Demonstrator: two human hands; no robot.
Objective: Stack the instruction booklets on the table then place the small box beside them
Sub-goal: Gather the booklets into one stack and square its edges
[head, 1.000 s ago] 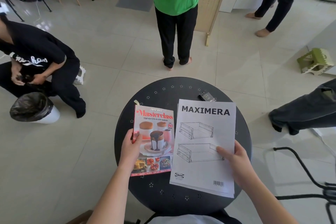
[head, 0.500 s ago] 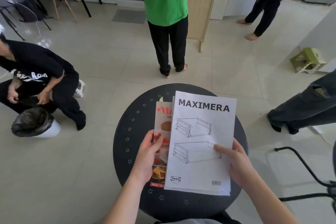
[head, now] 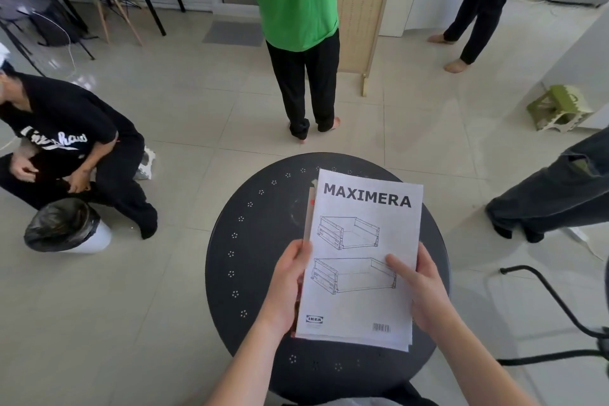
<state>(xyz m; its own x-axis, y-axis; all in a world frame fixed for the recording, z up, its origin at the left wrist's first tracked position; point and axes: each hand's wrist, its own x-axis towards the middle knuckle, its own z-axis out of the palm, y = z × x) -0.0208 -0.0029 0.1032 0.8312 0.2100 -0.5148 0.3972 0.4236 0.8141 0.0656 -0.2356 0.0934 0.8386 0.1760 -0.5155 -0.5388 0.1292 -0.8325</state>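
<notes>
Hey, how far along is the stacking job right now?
Mostly stacked: the MAXIMERA booklet covers the cookbook, of which only a sliver shows at its left edge. In hand: the left hand and right hand grip the pile over the table. Left: set it down, then place the small box, which isn't visible.

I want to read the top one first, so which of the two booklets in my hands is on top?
The white MAXIMERA booklet is on top. The colourful magazine lies beneath it, showing only as a thin strip along its left edge.
</notes>
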